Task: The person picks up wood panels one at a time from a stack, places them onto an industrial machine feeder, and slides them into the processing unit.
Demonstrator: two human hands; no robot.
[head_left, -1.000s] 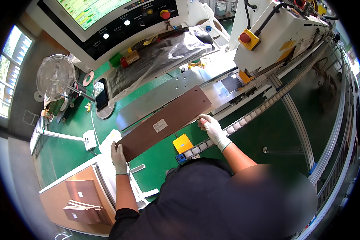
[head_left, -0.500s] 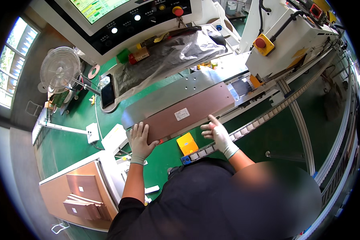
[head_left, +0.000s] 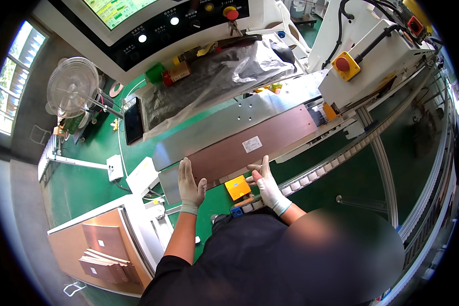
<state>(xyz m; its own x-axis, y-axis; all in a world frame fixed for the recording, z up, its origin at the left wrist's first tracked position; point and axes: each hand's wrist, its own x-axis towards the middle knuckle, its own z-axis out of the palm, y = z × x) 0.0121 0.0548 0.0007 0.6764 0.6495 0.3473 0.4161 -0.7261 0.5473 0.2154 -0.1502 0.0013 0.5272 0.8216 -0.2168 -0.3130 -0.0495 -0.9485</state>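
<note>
A long copper-brown panel [head_left: 214, 157] with a white label [head_left: 252, 144] lies flat on a metal feed plate [head_left: 181, 148]. My left hand [head_left: 189, 186], in a pale glove, stands upright at the panel's left end, fingers stretched out and thumb apart, nearly touching or touching that end. In front of the panel's near long edge is my right hand [head_left: 266, 187], also gloved. Its fingers are spread and hold nothing. The panel's far right end reaches up to the white machine housing [head_left: 372, 64].
A control cabinet [head_left: 178, 30] with a screen stands behind. A plastic-covered shelf [head_left: 199, 86] holds a phone [head_left: 133, 120] and tools. Several brown panels [head_left: 104, 265] lie on a side table [head_left: 66, 245] at lower left. A roller rail [head_left: 336, 163] curves along the right. A fan [head_left: 72, 86] stands at left.
The brown panel has slid right along the plate toward the machine housing. My left hand has moved right with its end; my right hand has shifted slightly left and down, away from the near edge.
</note>
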